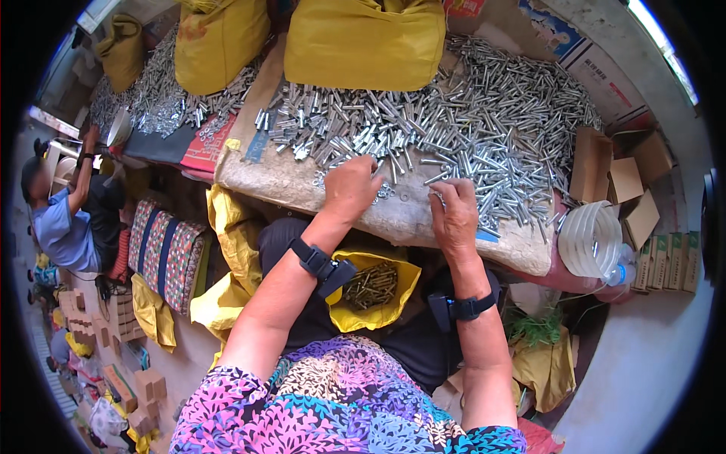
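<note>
My left hand [349,187] is closed at the table's near edge, its fingers curled beside small metal washers [385,191]; what it holds, if anything, is hidden. To its right, my right hand [456,217] pinches a small shiny metal piece too small to name, between thumb and fingers. Just beyond both hands spreads a heap of silvery metal bolts and sleeves [484,140] on a worn tan cover [355,216]. Below my wrists, between my legs, an open yellow bag [409,284] holds brass-coloured bolts [370,286]. A black strap device sits on each wrist.
Full yellow sacks [364,45] stand at the table's back. On the right are open cardboard boxes [624,178], a whitish round tub [590,240] and a plastic bottle [622,274]. Another person [68,219] sits at far left, near a patterned cushion [165,253].
</note>
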Tool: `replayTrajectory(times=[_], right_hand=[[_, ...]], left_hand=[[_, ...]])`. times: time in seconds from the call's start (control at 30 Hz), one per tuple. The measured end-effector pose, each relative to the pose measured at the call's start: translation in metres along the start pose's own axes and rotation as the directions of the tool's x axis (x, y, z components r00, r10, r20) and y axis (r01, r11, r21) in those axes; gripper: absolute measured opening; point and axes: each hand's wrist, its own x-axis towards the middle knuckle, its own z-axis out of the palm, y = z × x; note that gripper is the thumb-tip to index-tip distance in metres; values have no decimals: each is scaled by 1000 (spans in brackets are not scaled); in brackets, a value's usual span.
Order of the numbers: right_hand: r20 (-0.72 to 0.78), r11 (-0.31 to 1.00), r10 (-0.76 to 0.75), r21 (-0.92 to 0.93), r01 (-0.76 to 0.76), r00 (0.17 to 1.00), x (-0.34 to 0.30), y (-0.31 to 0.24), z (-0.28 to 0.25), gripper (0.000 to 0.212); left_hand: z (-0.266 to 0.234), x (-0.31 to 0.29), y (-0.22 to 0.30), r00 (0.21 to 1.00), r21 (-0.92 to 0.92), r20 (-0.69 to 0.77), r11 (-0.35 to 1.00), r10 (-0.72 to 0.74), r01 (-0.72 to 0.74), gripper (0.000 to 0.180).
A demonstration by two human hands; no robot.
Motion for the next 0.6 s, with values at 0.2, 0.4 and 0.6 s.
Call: replayTrajectory(times=[0.2,0.4,0.6], right_hand=[[-20,993,19,114,-17,1000,-3,-3,-6,20],[24,979,62,195,-66,998,-12,-2,-10,19],[14,974,116,194,-116,993,-17,-9,-10,17]], left_hand=[[-2,2,6,1000,63,31,998,-4,2,22],[-3,1,8,998,124,70,992,1,-10,21],[3,1,4,996,138,91,990,-1,-12,22]])
